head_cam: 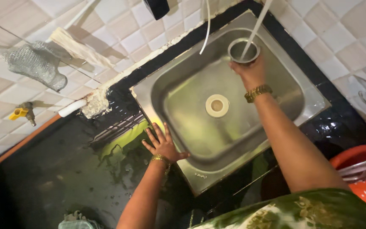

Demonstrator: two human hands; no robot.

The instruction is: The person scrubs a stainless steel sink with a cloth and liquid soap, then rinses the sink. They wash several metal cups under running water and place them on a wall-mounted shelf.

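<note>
A: Item one, right hand (250, 73): fingers closed round a small steel cup (243, 50), held up at the far corner of the sink (250, 140). A thin stream of water (255, 27) falls straight into the cup's mouth.

B: And the left hand (162, 144)?

A: Item two: open, fingers spread, palm flat on the wet black counter (64, 169) at the sink's near-left rim. Gripping nothing, just bracing.

B: Anything else on the list?

A: White drain ring (217, 105) in the middle of the basin, bare steel around it. A mesh scrubber (37, 63) on the tiled wall, well apart. A yellow-handled tap (22, 113) lower on that wall. An orange basket (361, 174) at the right edge.

B: Which step, would you say?

A: Filling or rinsing the cup under the stream; I can't tell how full it is. Next, I'd judge, it wants a steady wrist to keep the cup level as it comes away from the water
</note>
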